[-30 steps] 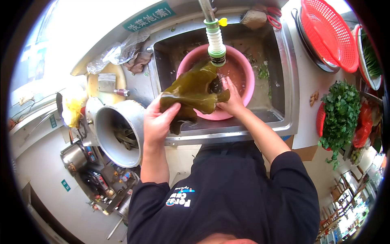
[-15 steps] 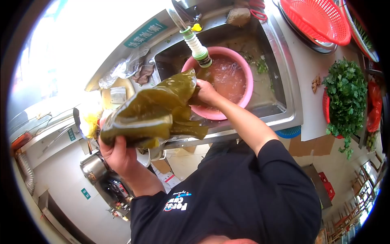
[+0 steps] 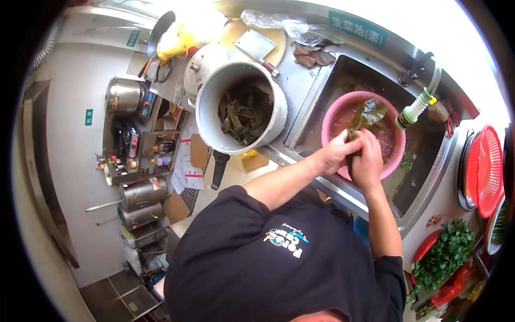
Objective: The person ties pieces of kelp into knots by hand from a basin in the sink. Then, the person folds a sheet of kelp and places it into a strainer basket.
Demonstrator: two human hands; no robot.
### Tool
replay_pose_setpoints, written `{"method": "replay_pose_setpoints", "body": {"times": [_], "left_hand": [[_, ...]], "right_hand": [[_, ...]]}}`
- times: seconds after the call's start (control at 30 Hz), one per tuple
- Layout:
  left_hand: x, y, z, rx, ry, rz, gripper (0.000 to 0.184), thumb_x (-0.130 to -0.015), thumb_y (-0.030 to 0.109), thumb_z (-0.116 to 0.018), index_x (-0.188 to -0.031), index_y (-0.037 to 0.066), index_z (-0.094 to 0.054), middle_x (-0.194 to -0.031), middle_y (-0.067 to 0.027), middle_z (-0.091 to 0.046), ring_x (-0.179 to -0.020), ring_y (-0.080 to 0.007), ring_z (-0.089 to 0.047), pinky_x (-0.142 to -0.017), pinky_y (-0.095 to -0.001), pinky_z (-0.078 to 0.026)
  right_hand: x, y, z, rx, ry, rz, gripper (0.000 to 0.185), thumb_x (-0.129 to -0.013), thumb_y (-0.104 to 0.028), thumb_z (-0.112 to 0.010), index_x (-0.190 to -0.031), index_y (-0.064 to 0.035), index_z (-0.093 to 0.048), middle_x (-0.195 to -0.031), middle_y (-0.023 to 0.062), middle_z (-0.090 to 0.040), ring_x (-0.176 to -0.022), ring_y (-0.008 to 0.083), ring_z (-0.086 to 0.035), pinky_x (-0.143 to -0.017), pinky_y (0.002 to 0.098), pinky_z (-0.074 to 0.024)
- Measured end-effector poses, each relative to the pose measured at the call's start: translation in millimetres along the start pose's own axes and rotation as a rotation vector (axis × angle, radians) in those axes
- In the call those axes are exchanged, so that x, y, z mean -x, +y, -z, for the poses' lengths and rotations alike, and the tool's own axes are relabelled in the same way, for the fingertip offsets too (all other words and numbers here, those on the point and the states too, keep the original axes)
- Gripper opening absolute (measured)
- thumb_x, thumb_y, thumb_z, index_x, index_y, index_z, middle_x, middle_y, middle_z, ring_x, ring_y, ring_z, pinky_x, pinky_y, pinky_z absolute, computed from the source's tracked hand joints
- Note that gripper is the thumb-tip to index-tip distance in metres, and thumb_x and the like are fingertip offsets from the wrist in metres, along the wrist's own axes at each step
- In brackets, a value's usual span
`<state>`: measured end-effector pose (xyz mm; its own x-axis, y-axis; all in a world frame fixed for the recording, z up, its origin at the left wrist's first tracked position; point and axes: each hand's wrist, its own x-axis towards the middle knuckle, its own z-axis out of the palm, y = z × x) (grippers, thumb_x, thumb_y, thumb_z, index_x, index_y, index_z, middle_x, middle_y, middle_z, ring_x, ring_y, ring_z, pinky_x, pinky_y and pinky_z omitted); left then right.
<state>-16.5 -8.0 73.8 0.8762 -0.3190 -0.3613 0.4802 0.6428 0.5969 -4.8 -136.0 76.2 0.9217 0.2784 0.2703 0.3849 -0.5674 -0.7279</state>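
A sheet of kelp [image 3: 372, 114], dark green and glossy, is bunched up between my two hands over the near side of a pink basin [image 3: 326, 129]. My left hand [image 3: 337, 154] closes around it from the left. Pressed against it, my right hand [image 3: 367, 163] grips from the right, and the fingers partly hide the kelp. The far end of the kelp hangs over the reddish water. Left of the sink stands a large metal pot [image 3: 278, 115] with cut kelp strips [image 3: 244, 115] inside.
The basin sits in a steel sink [image 3: 424, 177] beneath a hose-like faucet [image 3: 413, 112]. A cleaver [image 3: 255, 44] lies on a round board [image 3: 279, 53] behind the pot, whose black handle [image 3: 219, 169] sticks out towards me. Red baskets [image 3: 484, 172] and leafy greens [image 3: 445, 257] are at right.
My view has turned left, bringing the pot into sight. The kelp, earlier spread wide between my separated hands left of the basin, is now bunched between hands brought together over the basin.
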Motion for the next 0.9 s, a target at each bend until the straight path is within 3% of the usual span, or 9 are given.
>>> {"method": "replay_pose_setpoints", "body": {"times": [0.1,0.17,0.33,0.5,0.57,0.67,0.77,0.87,0.9], "left_hand": [[-3.5,0.9,14.2,0.235,0.034,-0.034,0.025,-0.091,0.020,-0.068,-0.110,0.008,-0.057,-0.099,-0.0032,-0.063,-0.094,-0.0140,-0.062,-0.081,-0.0313,-0.053],[-5.2,-0.5,17.5,0.284,0.198,-0.050,0.012,-0.091,0.011,-0.066,-0.101,0.007,-0.060,-0.091,-0.0032,-0.065,-0.084,-0.0139,-0.064,-0.075,-0.0297,-0.055],[9.5,7.7,7.3,0.129,0.127,-0.108,0.030,-0.088,-0.001,-0.062,-0.117,0.003,-0.055,-0.101,-0.0075,-0.065,-0.090,-0.0162,-0.064,-0.081,-0.0306,-0.054],[11.3,12.6,5.9,-0.109,0.175,-0.154,0.031,-0.087,-0.008,-0.058,-0.117,0.000,-0.057,-0.104,-0.0084,-0.066,-0.090,-0.0152,-0.065,-0.080,-0.0296,-0.056],[20.5,34.7,-2.6,-0.329,0.150,-0.142,0.029,-0.088,-0.007,-0.058,-0.116,-0.002,-0.059,-0.104,-0.0078,-0.067,-0.090,-0.0139,-0.064,-0.081,-0.0281,-0.055],[38.8,77.2,-20.3,-0.564,0.074,-0.171,0.028,-0.088,-0.006,-0.058,-0.116,-0.004,-0.060,-0.104,-0.0077,-0.067,-0.092,-0.0133,-0.064,-0.082,-0.0275,-0.053],[61.1,118.7,-47.6,-0.908,0.053,-0.240,0.033,-0.087,-0.007,-0.060,-0.119,-0.004,-0.060,-0.103,-0.0058,-0.067,-0.091,-0.0108,-0.062,-0.081,-0.0257,-0.050],[78.5,146.2,-74.4,-1.154,0.029,-0.379,0.027,-0.084,-0.008,-0.063,-0.111,-0.005,-0.064,-0.101,-0.0063,-0.068,-0.089,-0.0116,-0.062,-0.080,-0.0247,-0.048],[82.9,153.1,-83.1,-1.217,0.027,-0.414,0.026,-0.083,-0.008,-0.064,-0.109,-0.005,-0.065,-0.101,-0.0071,-0.067,-0.088,-0.0125,-0.062,-0.081,-0.0249,-0.048]], "right_hand": [[2.5,-20.7,-5.7,0.007,-0.075,0.086,0.042,-0.074,0.000,-0.056,-0.117,0.0021,-0.057,-0.118,0.0212,-0.059,-0.114,0.0388,-0.053,-0.100,0.0448,-0.0424],[6.5,-24.8,-8.2,-0.075,-0.109,0.060,0.043,-0.074,-0.001,-0.058,-0.117,0.0051,-0.056,-0.119,0.0238,-0.057,-0.114,0.0403,-0.052,-0.101,0.0458,-0.0412],[28.4,-23.4,7.1,-0.044,-0.047,0.133,0.044,-0.071,0.001,-0.066,-0.114,0.0031,-0.057,-0.124,0.0207,-0.054,-0.119,0.0389,-0.049,-0.104,0.0450,-0.0400],[37.7,-16.1,35.9,-0.272,0.041,-0.023,0.039,-0.075,0.000,-0.070,-0.112,-0.0028,-0.059,-0.122,0.0157,-0.056,-0.119,0.0319,-0.052,-0.102,0.0408,-0.0414],[29.1,9.6,46.5,-0.162,0.161,-0.009,0.030,-0.079,0.000,-0.066,-0.109,-0.0021,-0.061,-0.118,0.0147,-0.058,-0.113,0.0298,-0.056,-0.097,0.0378,-0.0444],[25.7,70.1,40.1,-0.179,0.142,-0.119,0.036,-0.079,0.001,-0.063,-0.115,-0.0016,-0.059,-0.120,0.0155,-0.057,-0.116,0.0303,-0.054,-0.100,0.0378,-0.0431],[33.5,120.0,10.3,-0.046,0.025,-0.172,0.057,-0.075,-0.003,-0.065,-0.130,-0.0031,-0.050,-0.133,0.0203,-0.049,-0.127,0.0337,-0.046,-0.108,0.0419,-0.0366],[26.4,120.6,-19.8,-0.099,-0.235,-0.270,0.089,-0.071,-0.008,-0.070,-0.149,-0.0073,-0.027,-0.153,0.0220,-0.026,-0.142,0.0376,-0.024,-0.118,0.0410,-0.0228],[19.1,111.1,-28.4,-0.116,-0.221,-0.274,0.089,-0.071,-0.008,-0.070,-0.149,-0.0073,-0.027,-0.153,0.0220,-0.026,-0.142,0.0376,-0.024,-0.118,0.0410,-0.0228]]}}
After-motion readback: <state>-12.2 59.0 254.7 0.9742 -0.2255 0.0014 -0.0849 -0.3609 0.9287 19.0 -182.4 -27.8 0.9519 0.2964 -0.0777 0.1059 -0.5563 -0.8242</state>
